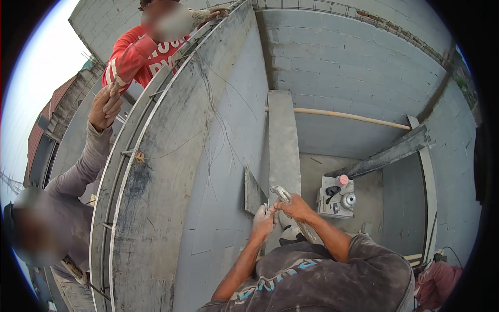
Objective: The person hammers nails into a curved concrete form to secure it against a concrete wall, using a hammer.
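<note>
Metal piece (281, 193) between both hands (fingertip pinch)

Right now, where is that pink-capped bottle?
In the head view, the pink-capped bottle stands on a grey block on the floor, lower right of centre, beside the person's right hand.

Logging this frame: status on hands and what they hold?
Left hand and right hand both grip a bent metal piece. Grey formwork board close on the left. Two other people beyond it, hands at its edge.
</note>
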The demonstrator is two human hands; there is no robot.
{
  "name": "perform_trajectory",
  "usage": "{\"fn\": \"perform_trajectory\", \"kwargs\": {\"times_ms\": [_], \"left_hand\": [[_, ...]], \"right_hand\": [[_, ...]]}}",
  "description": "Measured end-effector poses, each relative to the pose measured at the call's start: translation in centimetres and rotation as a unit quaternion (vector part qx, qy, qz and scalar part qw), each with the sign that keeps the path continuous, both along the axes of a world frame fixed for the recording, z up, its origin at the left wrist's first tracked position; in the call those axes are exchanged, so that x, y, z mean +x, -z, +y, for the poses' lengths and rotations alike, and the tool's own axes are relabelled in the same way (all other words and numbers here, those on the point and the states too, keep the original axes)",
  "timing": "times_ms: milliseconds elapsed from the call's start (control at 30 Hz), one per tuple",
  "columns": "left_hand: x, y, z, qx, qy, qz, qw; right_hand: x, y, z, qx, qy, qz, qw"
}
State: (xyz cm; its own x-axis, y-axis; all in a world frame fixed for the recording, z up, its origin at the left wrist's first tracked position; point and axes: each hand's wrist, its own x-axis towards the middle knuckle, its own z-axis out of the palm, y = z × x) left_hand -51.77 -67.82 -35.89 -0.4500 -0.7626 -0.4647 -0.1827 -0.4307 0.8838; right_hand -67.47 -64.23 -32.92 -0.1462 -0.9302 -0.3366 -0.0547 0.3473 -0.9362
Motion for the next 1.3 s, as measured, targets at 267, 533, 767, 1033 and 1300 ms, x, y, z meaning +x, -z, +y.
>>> {"fn": "perform_trajectory", "kwargs": {"times_ms": [267, 533, 767, 1033, 1300], "left_hand": [[-3.8, 4.3, -8.5, -0.132, -0.046, -0.153, 0.978], [-11.4, -0.9, -12.7, -0.188, 0.133, -0.119, 0.966], [-14.9, 0.6, -16.7, -0.173, 0.239, -0.183, 0.938], [-22.3, -9.3, -24.7, 0.018, -0.005, 0.089, 0.996], [-22.6, -11.4, -37.7, 0.138, -0.271, 0.325, 0.895]], "right_hand": [[-5.8, 1.7, -6.7, -0.099, 0.14, 0.048, 0.984], [-10.2, 2.9, -11.4, -0.018, 0.176, 0.13, 0.976], [-12.3, 4.7, -12.1, 0.034, 0.255, -0.111, 0.96], [-11.7, 7.5, -9.2, 0.071, 0.286, -0.143, 0.945], [-10.6, 8.9, -6.9, 0.157, 0.228, -0.112, 0.954]]}}
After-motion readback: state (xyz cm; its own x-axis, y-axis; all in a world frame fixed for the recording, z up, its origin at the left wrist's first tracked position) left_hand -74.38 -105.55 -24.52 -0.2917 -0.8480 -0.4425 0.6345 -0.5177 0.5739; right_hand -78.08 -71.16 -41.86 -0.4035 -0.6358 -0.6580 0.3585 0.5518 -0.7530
